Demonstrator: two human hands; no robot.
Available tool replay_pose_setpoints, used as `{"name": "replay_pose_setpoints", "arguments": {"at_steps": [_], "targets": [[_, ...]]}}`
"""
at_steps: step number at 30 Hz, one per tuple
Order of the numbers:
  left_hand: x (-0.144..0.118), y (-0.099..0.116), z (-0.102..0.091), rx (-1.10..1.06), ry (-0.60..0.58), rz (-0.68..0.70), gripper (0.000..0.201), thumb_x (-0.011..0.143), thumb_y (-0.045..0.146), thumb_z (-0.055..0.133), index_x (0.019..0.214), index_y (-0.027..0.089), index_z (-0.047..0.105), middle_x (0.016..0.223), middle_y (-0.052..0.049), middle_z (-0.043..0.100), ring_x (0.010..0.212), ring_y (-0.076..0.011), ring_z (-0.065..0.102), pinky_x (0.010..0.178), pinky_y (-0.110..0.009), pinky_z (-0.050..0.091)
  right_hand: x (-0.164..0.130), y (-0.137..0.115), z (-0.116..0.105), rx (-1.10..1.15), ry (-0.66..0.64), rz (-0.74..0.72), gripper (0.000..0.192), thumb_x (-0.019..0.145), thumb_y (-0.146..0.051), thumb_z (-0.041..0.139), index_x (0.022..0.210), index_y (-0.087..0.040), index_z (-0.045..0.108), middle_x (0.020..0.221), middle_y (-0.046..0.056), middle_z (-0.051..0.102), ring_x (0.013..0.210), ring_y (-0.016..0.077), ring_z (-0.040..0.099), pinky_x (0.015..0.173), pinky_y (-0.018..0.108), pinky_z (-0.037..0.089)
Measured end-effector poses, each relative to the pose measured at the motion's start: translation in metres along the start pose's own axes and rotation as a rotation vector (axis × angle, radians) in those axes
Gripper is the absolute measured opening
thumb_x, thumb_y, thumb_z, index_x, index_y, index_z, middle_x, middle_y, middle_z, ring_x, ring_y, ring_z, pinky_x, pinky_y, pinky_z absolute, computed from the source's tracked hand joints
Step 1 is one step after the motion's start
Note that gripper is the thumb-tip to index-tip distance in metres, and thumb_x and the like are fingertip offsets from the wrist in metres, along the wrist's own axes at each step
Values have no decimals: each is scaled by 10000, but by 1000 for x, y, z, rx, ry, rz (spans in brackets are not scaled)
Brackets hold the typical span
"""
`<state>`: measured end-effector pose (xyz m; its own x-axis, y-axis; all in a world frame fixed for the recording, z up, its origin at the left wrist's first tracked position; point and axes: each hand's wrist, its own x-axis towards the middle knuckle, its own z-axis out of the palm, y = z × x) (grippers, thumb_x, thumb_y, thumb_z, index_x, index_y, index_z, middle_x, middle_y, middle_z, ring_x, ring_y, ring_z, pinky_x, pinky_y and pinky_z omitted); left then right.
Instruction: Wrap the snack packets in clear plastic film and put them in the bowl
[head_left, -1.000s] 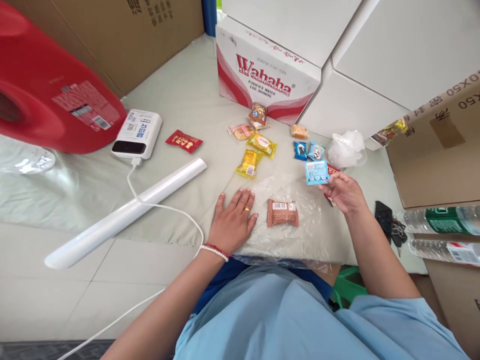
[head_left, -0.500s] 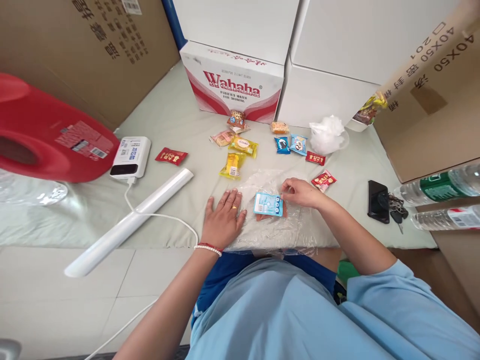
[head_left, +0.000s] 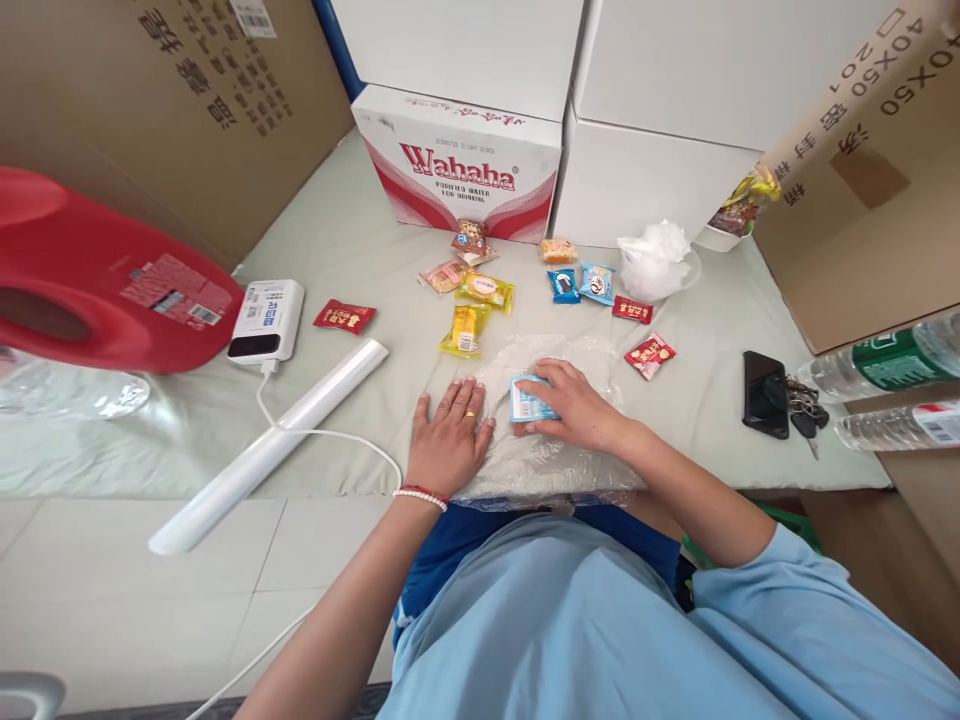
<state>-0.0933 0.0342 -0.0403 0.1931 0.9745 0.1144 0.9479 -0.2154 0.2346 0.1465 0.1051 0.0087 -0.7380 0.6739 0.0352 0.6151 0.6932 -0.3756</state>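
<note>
Head view, centre of the frame: we note the right hand (head_left: 574, 408) lying palm-down on a blue packet (head_left: 527, 402); the fingers curl over its right part and pin it flat, so we class the hand as pressing on the packet rather than lifting it; only the packet's left end shows beyond the fingertips. The packet's long axis runs left to right across the frame; it lies between the two hands, directly under the right and just beside the left, so the right hand is the nearer. The packet rests on a clear plastic sheet (head_left: 551, 465) spread at the near edge of the cloth (head_left: 360, 230); whether anything lies beneath the packet we cannot tell, as the hand covers that spot.

The left hand (head_left: 448, 437) is open and flat, fingers spread, holding nothing; it rests on the cloth at the sheet's left edge, with a ring and a bead bracelet visible.

Above the hands, toward the upper centre, loose snacks lie well apart from the sheet: a yellow packet (head_left: 465, 331), a dark blue packet (head_left: 563, 286) and a red packet (head_left: 649, 355) among others. A white roll (head_left: 274, 443) lies diagonally at left, a power bank (head_left: 266, 320) above it; a phone (head_left: 764, 394) sits at right; a Wahaha box (head_left: 457, 165) stands behind.
</note>
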Motion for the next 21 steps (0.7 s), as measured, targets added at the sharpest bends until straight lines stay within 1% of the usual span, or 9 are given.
{"name": "replay_pose_setpoints", "arguments": {"at_steps": [1, 3, 5, 9, 13, 15, 17, 19, 21], "targets": [[0, 0, 0, -8, 1, 1, 587, 1060, 429, 329, 1603, 221, 405, 1649, -133, 417, 1541, -315, 386, 1258, -660, 182, -4, 3, -2, -18, -6, -21, 621, 943, -449, 706, 1494, -209, 549, 1477, 189, 533, 1491, 351, 350, 1207, 562, 324], [0, 0, -1, -20, 6, 2, 588, 1057, 425, 338, 1603, 218, 404, 1646, -136, 421, 1540, -317, 388, 1258, -664, 179, -10, 6, -1, -85, -60, -49, 624, 950, -421, 692, 1520, -237, 518, 1516, 182, 502, 1517, 367, 306, 1214, 630, 276], [0, 0, -1, -26, 13, -1, 585, 1057, 419, 339, 1603, 217, 404, 1648, -137, 418, 1542, -313, 386, 1263, -660, 167, -15, 7, 5, -160, -108, -55, 640, 959, -404, 674, 1547, -236, 484, 1543, 193, 473, 1512, 375, 309, 1213, 673, 239], [-1, 0, -1, -28, 13, -3, 578, 1059, 416, 336, 1597, 219, 413, 1648, -132, 418, 1544, -304, 382, 1271, -648, 149, -18, 9, 12, -226, -94, -80, 620, 969, -307, 645, 1553, -192, 476, 1478, 214, 504, 1436, 362, 387, 1219, 643, 249], [-1, 0, -2, -25, 5, -6, 579, 1061, 416, 330, 1591, 201, 418, 1653, -126, 409, 1546, -303, 378, 1268, -654, 157, -17, 7, 3, -167, -39, -118, 628, 958, -298, 657, 1544, -157, 484, 1383, 210, 537, 1346, 351, 437, 1177, 583, 344], [-1, 0, -1, -24, 4, -5, 578, 1062, 420, 331, 1587, 195, 422, 1656, -124, 404, 1548, -302, 375, 1265, -656, 161, -16, 3, -1, -147, 0, -107, 617, 976, -317, 632, 1551, -155, 475, 1381, 209, 531, 1331, 340, 442, 1159, 545, 376], [-1, 0, -1, -27, 11, -2, 577, 1063, 422, 331, 1585, 195, 424, 1657, -126, 402, 1547, -302, 376, 1263, -656, 166, -15, -3, 2, -169, 3, -81, 608, 986, -316, 615, 1560, -179, 467, 1419, 208, 517, 1370, 347, 418, 1184, 571, 336], [-1, 0, -1, -30, 19, -2, 578, 1062, 422, 331, 1586, 197, 424, 1654, -131, 406, 1543, -304, 382, 1261, -658, 171, -14, -7, 10, -197, -28, -52, 611, 991, -319, 608, 1570, -203, 454, 1474, 209, 496, 1419, 359, 389, 1212, 629, 263], [-1, 1, -1, -31, 21, -3, 578, 1062, 423, 330, 1586, 199, 426, 1652, -134, 410, 1539, -306, 389, 1260, -656, 174, -13, -9, 19, -199, -66, -38, 633, 1002, -371, 599, 1589, -208, 425, 1527, 214, 467, 1448, 364, 374, 1219, 665, 218]]}}
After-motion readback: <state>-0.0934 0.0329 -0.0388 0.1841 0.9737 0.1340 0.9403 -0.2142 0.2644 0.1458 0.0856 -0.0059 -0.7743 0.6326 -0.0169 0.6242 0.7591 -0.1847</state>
